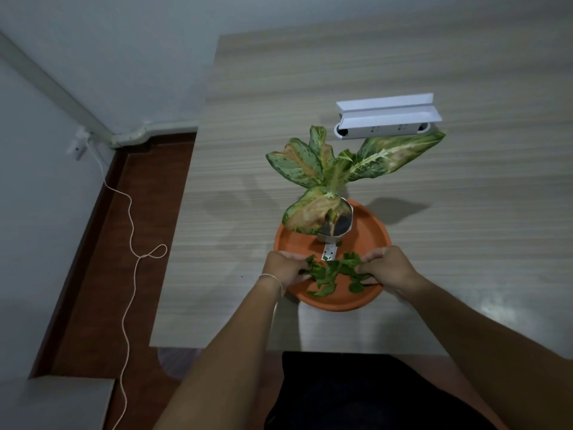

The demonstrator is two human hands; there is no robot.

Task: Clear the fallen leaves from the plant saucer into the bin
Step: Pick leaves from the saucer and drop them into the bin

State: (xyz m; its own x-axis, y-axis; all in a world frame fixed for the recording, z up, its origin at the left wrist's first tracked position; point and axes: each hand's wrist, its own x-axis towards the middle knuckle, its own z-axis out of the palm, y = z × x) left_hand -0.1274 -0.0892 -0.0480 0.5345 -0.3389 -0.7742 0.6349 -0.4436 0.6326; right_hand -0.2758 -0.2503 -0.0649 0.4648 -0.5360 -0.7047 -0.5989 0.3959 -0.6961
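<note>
Both hands, left hand (283, 268) and right hand (387, 265), fingers pinching small green fallen leaves (333, 273) in round orange plastic saucer (372, 234), on table (465, 212).

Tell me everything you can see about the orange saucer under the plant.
The orange saucer is round and shallow with a raised rim; it looks like plastic or clay. It lies flat on the wooden table, near its front edge. A small white pot holding the plant stands in its far part, and loose green leaves lie in its near part. The left hand and right hand reach over its rim onto the leaves.
</note>
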